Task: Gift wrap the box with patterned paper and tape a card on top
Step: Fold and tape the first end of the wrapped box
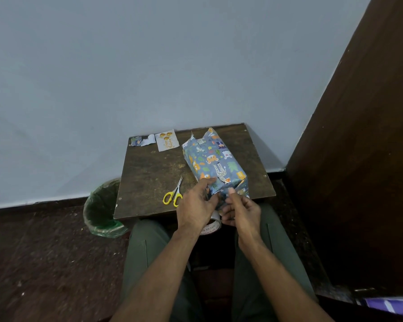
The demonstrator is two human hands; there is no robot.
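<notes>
The box (215, 163), covered in blue animal-patterned paper, lies on a small brown table (149, 177). Its far end has paper flaps standing up loose. My left hand (196, 205) grips the near left corner of the box, fingers on top. My right hand (240, 210) pinches the folded wrapping paper at the box's near end, thumb pressed on it. A roll of tape (212, 225) shows just below and between my hands; what holds it is hidden. The white card (167, 141) with gold balloons lies at the table's far edge.
Yellow-handled scissors (173, 194) lie left of my hands. Paper scraps (142, 141) sit at the far left corner. A green-lined bin (100, 210) stands on the floor left of the table. A brown door (358, 147) is at the right, a wall behind.
</notes>
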